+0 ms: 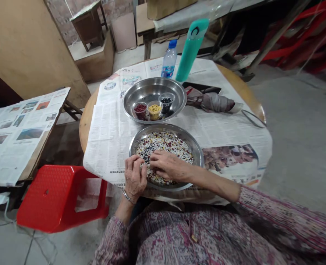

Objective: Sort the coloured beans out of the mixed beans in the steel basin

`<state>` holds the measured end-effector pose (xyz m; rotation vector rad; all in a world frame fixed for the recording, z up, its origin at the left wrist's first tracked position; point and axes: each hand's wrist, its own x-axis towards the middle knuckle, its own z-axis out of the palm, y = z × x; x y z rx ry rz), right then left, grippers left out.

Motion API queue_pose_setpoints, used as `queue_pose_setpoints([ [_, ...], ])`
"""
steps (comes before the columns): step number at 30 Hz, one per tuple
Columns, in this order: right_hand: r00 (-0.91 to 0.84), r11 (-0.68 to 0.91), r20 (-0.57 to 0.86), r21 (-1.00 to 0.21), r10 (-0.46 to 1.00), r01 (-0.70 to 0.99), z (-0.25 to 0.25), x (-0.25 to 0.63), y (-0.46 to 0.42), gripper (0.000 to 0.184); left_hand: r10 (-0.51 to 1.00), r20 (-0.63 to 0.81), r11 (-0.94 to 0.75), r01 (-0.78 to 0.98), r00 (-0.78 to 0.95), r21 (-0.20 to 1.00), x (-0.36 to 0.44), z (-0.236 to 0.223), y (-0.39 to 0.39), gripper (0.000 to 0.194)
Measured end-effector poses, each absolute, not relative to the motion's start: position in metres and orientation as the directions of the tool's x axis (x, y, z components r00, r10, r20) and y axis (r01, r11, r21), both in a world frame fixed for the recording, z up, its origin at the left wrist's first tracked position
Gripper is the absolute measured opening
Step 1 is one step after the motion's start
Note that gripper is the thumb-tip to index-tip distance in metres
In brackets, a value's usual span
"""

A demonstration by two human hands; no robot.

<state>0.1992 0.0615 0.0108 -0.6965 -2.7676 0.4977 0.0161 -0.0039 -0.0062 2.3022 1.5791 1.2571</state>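
A steel basin (198,154) near the table's front edge holds a mix of white, black, red and yellow beans and grains (171,141). My right hand (167,165) reaches into it from the right, its bent fingers down at the mix and its fingertips hidden. At the basin's left rim, my left hand (135,176) has curled fingers with the tips turned inward; what they hold, if anything, is too small to tell. Behind stands a larger steel basin (135,88) with three clear cups: red beans (140,108), yellow beans (154,109) and black beans (166,103).
Newspaper (105,140) covers the round table. At the back stand a water bottle (169,60) and a teal bottle (192,51). A folded umbrella (212,101) lies to the right. A red stool (52,198) and a paper-covered bench (22,129) are on the left.
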Motion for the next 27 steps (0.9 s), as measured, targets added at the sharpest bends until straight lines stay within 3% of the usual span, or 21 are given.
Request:
queue_pose_setpoints([
  [5, -0.582, 0.616, 0.209, -0.349, 0.786, 0.706, 0.018, 0.236, 0.086, 0.024, 0.806, 0.575, -0.469, 0.743, 0.14, 0.477, 0.016, -0.004, -0.003, 0.013],
  [9, -0.437, 0.489, 0.225, -0.307, 0.871, 0.816, 0.012, 0.234, 0.098, 0.025, 0.802, 0.579, -0.47, 0.755, 0.147, 0.458, 0.016, -0.004, -0.002, 0.013],
  [12, -0.508, 0.53, 0.156, -0.323, 0.847, 0.784, 0.009, 0.223, 0.089, 0.023, 0.8, 0.579, -0.473, 0.757, 0.155, 0.451, 0.016, -0.004, -0.002, 0.014],
  [15, -0.615, 0.586, 0.085, -0.428, 0.784, 0.688, 0.013, 0.221, 0.069, 0.021, 0.8, 0.581, -0.472, 0.756, 0.15, 0.454, 0.017, -0.004, -0.003, 0.014],
  [19, -0.761, 0.683, 0.088, -0.514, 0.643, 0.518, 0.023, 0.232, 0.04, 0.018, 0.802, 0.577, -0.47, 0.759, 0.154, 0.45, 0.017, -0.003, -0.003, 0.014],
  [24, -0.855, 0.776, 0.066, -0.461, 0.514, 0.431, 0.022, 0.238, 0.03, 0.016, 0.802, 0.578, -0.472, 0.754, 0.152, 0.456, 0.018, -0.003, -0.003, 0.013],
  [27, -0.829, 0.782, 0.049, -0.365, 0.558, 0.505, 0.014, 0.237, 0.043, 0.019, 0.801, 0.579, -0.471, 0.755, 0.151, 0.456, 0.018, -0.003, -0.003, 0.013],
])
